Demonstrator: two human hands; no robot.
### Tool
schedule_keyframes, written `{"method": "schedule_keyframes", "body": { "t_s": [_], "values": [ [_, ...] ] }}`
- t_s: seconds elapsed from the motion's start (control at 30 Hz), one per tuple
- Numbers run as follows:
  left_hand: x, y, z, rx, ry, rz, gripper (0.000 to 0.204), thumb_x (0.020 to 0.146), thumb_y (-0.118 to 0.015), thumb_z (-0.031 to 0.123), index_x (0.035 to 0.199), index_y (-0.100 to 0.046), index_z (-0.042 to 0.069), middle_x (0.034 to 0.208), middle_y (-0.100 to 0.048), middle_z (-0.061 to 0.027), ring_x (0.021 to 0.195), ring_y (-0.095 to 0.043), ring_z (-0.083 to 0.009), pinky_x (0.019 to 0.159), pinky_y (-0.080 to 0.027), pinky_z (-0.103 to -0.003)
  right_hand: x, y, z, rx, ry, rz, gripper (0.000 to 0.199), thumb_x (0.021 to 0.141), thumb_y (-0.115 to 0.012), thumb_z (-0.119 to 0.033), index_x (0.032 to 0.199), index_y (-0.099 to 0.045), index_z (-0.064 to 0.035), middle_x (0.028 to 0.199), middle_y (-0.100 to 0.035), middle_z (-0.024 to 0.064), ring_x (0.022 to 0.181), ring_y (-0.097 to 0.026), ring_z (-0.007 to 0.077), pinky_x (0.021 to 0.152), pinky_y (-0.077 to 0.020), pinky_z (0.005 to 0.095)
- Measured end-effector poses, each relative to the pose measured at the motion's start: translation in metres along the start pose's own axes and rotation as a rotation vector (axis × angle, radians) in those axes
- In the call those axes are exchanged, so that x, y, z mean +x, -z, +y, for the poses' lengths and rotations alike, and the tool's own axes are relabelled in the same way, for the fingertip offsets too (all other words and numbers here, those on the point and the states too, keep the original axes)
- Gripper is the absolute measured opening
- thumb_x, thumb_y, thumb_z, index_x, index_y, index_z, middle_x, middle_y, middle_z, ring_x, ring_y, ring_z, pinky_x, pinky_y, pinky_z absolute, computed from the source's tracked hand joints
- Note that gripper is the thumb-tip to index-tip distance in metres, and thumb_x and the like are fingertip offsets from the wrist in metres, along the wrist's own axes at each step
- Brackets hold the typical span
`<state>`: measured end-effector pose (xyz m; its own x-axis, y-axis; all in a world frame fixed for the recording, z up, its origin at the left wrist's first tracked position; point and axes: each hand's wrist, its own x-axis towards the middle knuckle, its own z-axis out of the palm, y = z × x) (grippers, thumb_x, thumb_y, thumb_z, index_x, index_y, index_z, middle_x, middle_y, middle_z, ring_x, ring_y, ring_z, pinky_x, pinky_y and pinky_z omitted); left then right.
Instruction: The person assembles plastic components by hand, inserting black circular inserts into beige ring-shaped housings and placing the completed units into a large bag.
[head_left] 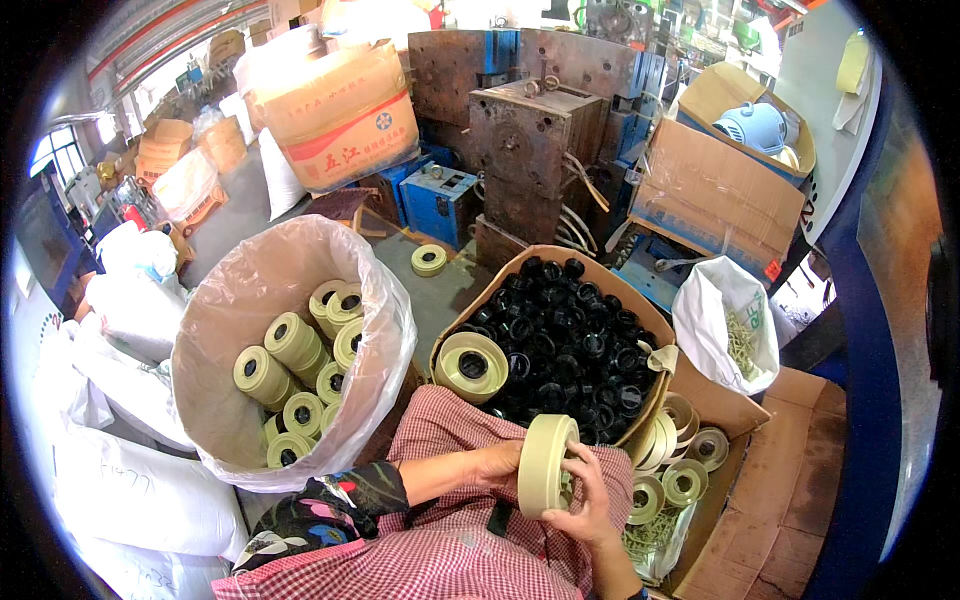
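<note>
Pale yellow-green plastic wheel, disc-shaped, broad smooth rim, held on edge over lap in red-checked cloth, rim facing camera, hub side turned right. Left hand grips it from left, fingers on rear face. Right hand cups it from right, fingers pressing at hub side; hub detail hidden. Wheel sits just below edge of box of black parts.
</note>
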<state>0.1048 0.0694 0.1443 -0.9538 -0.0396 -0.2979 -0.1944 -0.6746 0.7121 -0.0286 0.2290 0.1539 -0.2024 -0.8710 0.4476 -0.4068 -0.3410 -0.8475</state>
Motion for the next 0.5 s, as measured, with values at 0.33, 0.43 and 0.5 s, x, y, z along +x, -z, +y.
{"method": "schedule_keyframes", "body": {
  "t_s": [0.33, 0.43, 0.5],
  "values": [
    [-0.025, 0.009, -0.01, 0.116, 0.153, -0.129, 0.051, 0.089, -0.058, 0.031, 0.129, -0.044, 0.003, 0.118, -0.058, -0.0105, 0.1, -0.059, -0.0188, 0.085, -0.05, -0.032, 0.022, 0.007, -0.062, -0.316, 0.209, -0.376, 0.061, 0.053, -0.08, -0.033, 0.11, -0.063, -0.0174, 0.128, -0.045, 0.0101, 0.116, -0.04, 0.0366, 0.1, -0.0322, 0.0533],
    [-0.025, 0.013, -0.008, 0.349, 0.09, -0.097, 0.051, 0.09, -0.057, 0.03, 0.13, -0.043, 0.002, 0.119, -0.057, -0.0108, 0.102, -0.058, -0.0192, 0.086, -0.049, -0.032, 0.017, 0.003, -0.058, -0.434, 0.296, -0.387, 0.055, 0.054, -0.083, -0.035, 0.102, -0.064, -0.0154, 0.123, -0.047, 0.0124, 0.118, -0.038, 0.0355, 0.099, -0.0313, 0.0485],
    [-0.016, 0.016, -0.001, 0.602, -0.001, -0.053, 0.051, 0.091, -0.056, 0.03, 0.131, -0.042, 0.002, 0.12, -0.057, -0.011, 0.102, -0.058, -0.0195, 0.087, -0.049, -0.032, 0.017, 0.001, -0.045, -0.426, 0.202, -0.259, 0.067, 0.056, -0.083, -0.04, 0.11, -0.057, -0.011, 0.121, -0.045, 0.0115, 0.118, -0.039, 0.0323, 0.098, -0.0342, 0.0464]
  ]
}}
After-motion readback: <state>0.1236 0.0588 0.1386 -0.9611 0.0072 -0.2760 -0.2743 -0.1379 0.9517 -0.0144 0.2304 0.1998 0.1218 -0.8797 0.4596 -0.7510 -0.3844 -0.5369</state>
